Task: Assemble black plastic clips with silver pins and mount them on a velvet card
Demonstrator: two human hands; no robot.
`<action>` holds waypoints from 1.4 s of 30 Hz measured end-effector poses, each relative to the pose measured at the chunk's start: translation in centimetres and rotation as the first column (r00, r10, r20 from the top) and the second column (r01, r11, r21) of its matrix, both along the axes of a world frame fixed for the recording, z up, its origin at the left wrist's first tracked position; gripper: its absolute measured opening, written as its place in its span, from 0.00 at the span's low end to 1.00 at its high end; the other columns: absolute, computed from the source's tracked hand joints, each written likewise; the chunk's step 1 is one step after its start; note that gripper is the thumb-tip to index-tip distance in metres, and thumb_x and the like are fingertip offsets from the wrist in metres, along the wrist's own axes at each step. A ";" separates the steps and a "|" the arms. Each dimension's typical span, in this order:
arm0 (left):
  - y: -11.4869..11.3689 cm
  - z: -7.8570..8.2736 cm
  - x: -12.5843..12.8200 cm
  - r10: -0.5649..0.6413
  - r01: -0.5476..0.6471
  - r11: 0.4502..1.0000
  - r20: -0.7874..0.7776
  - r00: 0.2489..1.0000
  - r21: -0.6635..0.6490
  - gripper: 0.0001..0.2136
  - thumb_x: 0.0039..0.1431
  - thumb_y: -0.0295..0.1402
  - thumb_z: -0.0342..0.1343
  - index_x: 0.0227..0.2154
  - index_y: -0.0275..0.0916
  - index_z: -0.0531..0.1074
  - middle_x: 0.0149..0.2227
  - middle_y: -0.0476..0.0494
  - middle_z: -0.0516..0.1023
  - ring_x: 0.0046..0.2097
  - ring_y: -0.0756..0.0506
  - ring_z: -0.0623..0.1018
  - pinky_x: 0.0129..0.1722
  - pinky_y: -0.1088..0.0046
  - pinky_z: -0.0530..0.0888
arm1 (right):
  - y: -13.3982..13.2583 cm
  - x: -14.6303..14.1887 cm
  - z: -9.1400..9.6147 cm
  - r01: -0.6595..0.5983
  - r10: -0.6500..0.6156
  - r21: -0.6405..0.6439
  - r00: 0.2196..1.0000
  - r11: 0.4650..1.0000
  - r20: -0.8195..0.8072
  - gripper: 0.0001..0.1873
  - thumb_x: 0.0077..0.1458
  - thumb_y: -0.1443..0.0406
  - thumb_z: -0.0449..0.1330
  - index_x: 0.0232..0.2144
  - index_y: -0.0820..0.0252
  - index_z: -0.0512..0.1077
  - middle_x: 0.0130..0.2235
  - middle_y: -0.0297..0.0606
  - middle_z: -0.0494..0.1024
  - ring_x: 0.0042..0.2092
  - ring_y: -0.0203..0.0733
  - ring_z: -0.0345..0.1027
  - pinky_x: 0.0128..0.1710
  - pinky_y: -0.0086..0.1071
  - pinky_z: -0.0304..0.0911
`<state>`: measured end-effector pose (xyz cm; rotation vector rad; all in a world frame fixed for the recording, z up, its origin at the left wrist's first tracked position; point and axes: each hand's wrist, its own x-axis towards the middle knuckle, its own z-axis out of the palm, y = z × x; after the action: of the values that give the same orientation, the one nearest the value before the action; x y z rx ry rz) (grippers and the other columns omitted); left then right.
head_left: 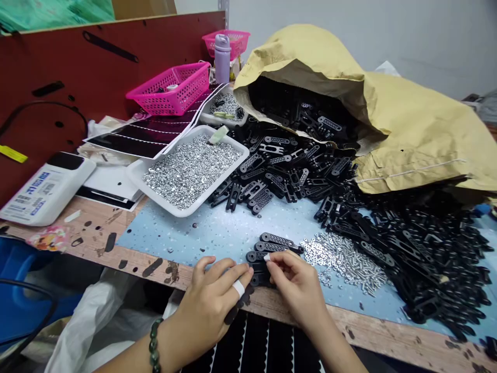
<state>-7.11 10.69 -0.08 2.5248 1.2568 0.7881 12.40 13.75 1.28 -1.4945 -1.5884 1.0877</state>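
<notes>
Stacked black slotted brackets point(267, 254) sit at the blue mat's point(217, 233) near edge; right hand point(297, 290) pinches them between thumb and fingertips; left hand point(207, 311), fingers pressed together, holds their left side; loose silver screws point(344, 261) lie just right.

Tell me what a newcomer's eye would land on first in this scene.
The eye goes first to the huge heap of black perforated brackets spilling from an open yellow paper sack across the right of the bench. Left of it sits a white tray of small silver parts, with a bright pink basket behind. At the front edge, the left hand and right hand hold a small stack of black pieces.
</notes>
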 end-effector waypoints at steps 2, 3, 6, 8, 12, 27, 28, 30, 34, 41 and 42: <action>0.2 0.2 0.1 -0.006 0.006 1.000 -0.011 1.000 -0.006 0.23 0.55 0.20 0.47 0.53 0.38 0.68 0.50 0.43 0.75 0.48 0.41 0.69 0.51 0.57 0.54 | 0.1 0.1 0.0 -0.022 0.017 0.042 0.994 0.999 0.104 0.07 0.56 0.64 0.54 0.31 0.58 0.71 0.29 0.35 0.72 0.27 0.37 0.67 0.25 0.31 0.63; 0.3 0.4 0.2 -0.012 0.012 1.000 -0.019 1.000 -0.011 0.22 0.55 0.20 0.48 0.53 0.38 0.68 0.49 0.43 0.76 0.47 0.41 0.69 0.50 0.57 0.54 | 0.2 0.2 0.0 -0.035 0.022 0.070 0.983 0.997 0.183 0.05 0.56 0.65 0.54 0.31 0.58 0.70 0.28 0.35 0.71 0.27 0.37 0.67 0.25 0.31 0.63; 0.7 1.2 0.3 -0.027 0.025 0.999 -0.025 0.999 -0.048 0.20 0.56 0.20 0.49 0.51 0.39 0.70 0.46 0.43 0.77 0.47 0.41 0.69 0.50 0.57 0.54 | 0.3 0.9 0.2 -0.071 0.000 0.135 0.885 0.988 0.467 0.05 0.55 0.63 0.56 0.32 0.57 0.64 0.27 0.34 0.70 0.24 0.38 0.64 0.22 0.31 0.58; 1.0 1.9 0.4 -0.017 0.017 0.995 0.003 1.000 -0.101 0.17 0.58 0.23 0.49 0.49 0.40 0.71 0.46 0.43 0.76 0.48 0.40 0.69 0.50 0.56 0.56 | 0.3 1.3 0.6 -0.077 -0.050 0.191 0.811 0.979 0.583 0.10 0.53 0.59 0.59 0.33 0.57 0.63 0.30 0.37 0.70 0.27 0.42 0.64 0.21 0.31 0.57; 1.4 2.9 0.7 -0.011 0.031 0.975 0.089 0.996 -0.221 0.14 0.62 0.26 0.48 0.47 0.40 0.72 0.51 0.41 0.71 0.51 0.39 0.66 0.51 0.56 0.61 | -0.4 0.8 2.1 -0.259 0.126 0.269 0.895 0.928 0.428 0.14 0.57 0.64 0.57 0.46 0.56 0.63 0.41 0.43 0.70 0.40 0.46 0.67 0.36 0.38 0.66; 1.4 1.0 0.6 0.055 -0.055 0.996 0.002 0.998 -0.068 0.17 0.62 0.26 0.48 0.53 0.39 0.68 0.52 0.43 0.74 0.52 0.39 0.68 0.52 0.55 0.55 | 1.1 1.0 -0.2 0.101 -0.129 -0.173 0.979 0.980 -0.159 0.08 0.52 0.61 0.60 0.31 0.59 0.73 0.24 0.33 0.71 0.24 0.37 0.68 0.23 0.30 0.68; 1.4 1.0 0.7 0.051 -0.052 0.997 -0.011 0.999 -0.048 0.17 0.62 0.27 0.48 0.53 0.39 0.69 0.51 0.43 0.75 0.52 0.39 0.69 0.52 0.55 0.55 | 1.2 0.9 -0.3 0.108 -0.137 -0.180 0.979 0.978 -0.151 0.08 0.51 0.60 0.60 0.30 0.59 0.73 0.23 0.32 0.71 0.23 0.37 0.68 0.22 0.30 0.68; 1.4 1.0 0.7 0.037 -0.037 0.999 -0.037 0.999 -0.016 0.17 0.61 0.27 0.48 0.53 0.38 0.69 0.51 0.43 0.75 0.52 0.39 0.69 0.52 0.56 0.54 | 1.4 0.7 -0.2 0.112 -0.141 -0.191 0.979 0.975 -0.148 0.08 0.51 0.60 0.60 0.29 0.59 0.73 0.21 0.31 0.71 0.22 0.36 0.68 0.21 0.30 0.67; 1.6 1.2 0.6 0.012 -0.011 1.000 -0.053 0.998 0.013 0.18 0.61 0.26 0.48 0.53 0.37 0.68 0.51 0.43 0.75 0.51 0.40 0.70 0.52 0.57 0.54 | 1.5 0.6 -0.1 0.093 -0.118 -0.186 0.984 0.978 -0.130 0.08 0.50 0.61 0.60 0.29 0.60 0.72 0.20 0.30 0.70 0.21 0.36 0.66 0.20 0.29 0.65; 2.0 1.4 0.8 0.001 -0.002 1.000 -0.066 0.998 -0.014 0.18 0.61 0.25 0.48 0.54 0.38 0.67 0.50 0.43 0.76 0.50 0.41 0.70 0.53 0.58 0.51 | 1.4 0.6 -0.2 0.092 -0.133 -0.207 0.972 0.974 -0.193 0.08 0.51 0.60 0.61 0.30 0.60 0.72 0.21 0.31 0.71 0.22 0.36 0.68 0.22 0.28 0.65; 2.0 1.4 0.9 0.001 -0.003 1.000 -0.066 0.998 -0.019 0.18 0.61 0.25 0.47 0.54 0.38 0.67 0.50 0.43 0.76 0.49 0.41 0.70 0.53 0.58 0.51 | 1.4 0.7 -0.2 0.097 -0.143 -0.208 0.966 0.973 -0.215 0.08 0.50 0.60 0.61 0.29 0.60 0.72 0.21 0.31 0.71 0.22 0.36 0.68 0.22 0.28 0.65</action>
<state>-6.26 12.70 1.35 2.5547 1.2812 0.6953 13.05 15.13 1.12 -1.5087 -1.2451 1.3248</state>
